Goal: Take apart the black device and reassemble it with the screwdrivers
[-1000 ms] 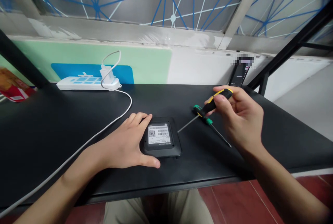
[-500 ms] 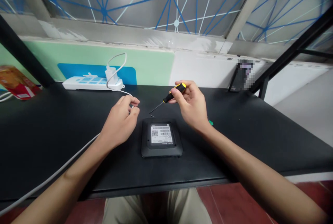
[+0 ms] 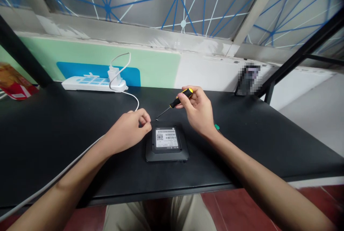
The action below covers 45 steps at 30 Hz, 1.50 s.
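Observation:
My right hand [image 3: 199, 107] grips a yellow-and-black screwdriver [image 3: 185, 96], its thin shaft slanting down to the left. The tip meets, or nearly meets, a tiny screw [image 3: 157, 119] at the far edge of a flat black square device [image 3: 163, 155]. On the device's upward face is a white label [image 3: 167, 138] with a QR code and barcodes. Beside the device's far left corner is my left hand [image 3: 131, 130], fingers curled and thumb a little apart from them; nothing shows between them.
A white power strip [image 3: 88, 84] with a plugged-in charger [image 3: 114, 74] lies along the wall. Its white cable [image 3: 61, 173] runs under my left forearm. A red packet [image 3: 17, 84] is at far left, a blurred-out dark object [image 3: 248, 78] at back right. Something small and green [image 3: 217, 127] shows by my right wrist.
My left hand has moved right and slightly nearer, to the device's far left corner. The screwdriver tip has come down to the small screw.

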Each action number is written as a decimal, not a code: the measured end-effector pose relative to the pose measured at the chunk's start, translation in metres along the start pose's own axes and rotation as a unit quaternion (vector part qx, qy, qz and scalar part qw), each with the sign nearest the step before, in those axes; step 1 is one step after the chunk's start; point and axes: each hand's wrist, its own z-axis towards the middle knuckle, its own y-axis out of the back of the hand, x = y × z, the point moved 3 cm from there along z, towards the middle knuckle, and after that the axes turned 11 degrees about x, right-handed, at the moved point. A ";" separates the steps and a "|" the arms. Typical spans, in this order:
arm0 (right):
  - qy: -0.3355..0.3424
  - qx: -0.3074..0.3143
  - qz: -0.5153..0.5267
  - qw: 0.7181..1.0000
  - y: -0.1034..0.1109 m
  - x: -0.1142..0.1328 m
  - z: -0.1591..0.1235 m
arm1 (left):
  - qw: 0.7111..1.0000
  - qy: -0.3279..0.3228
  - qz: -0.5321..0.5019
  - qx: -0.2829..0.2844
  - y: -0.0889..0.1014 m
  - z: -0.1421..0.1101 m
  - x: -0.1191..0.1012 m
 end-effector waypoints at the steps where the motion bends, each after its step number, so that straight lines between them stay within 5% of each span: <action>1: 0.001 -0.001 0.004 1.000 0.000 0.000 0.000 | 1.000 -0.002 0.001 0.008 -0.001 0.000 0.000; 8: 0.019 -0.031 0.090 0.995 0.011 0.010 -0.007 | 0.999 -0.008 -0.015 0.040 -0.002 0.000 0.005; 20: -0.062 0.050 0.189 0.979 0.007 0.006 -0.022 | 0.997 0.005 -0.048 0.054 -0.004 0.005 0.014; 45: -0.080 0.078 0.163 0.980 0.003 0.001 -0.024 | 0.997 0.003 -0.043 0.058 -0.004 0.004 0.010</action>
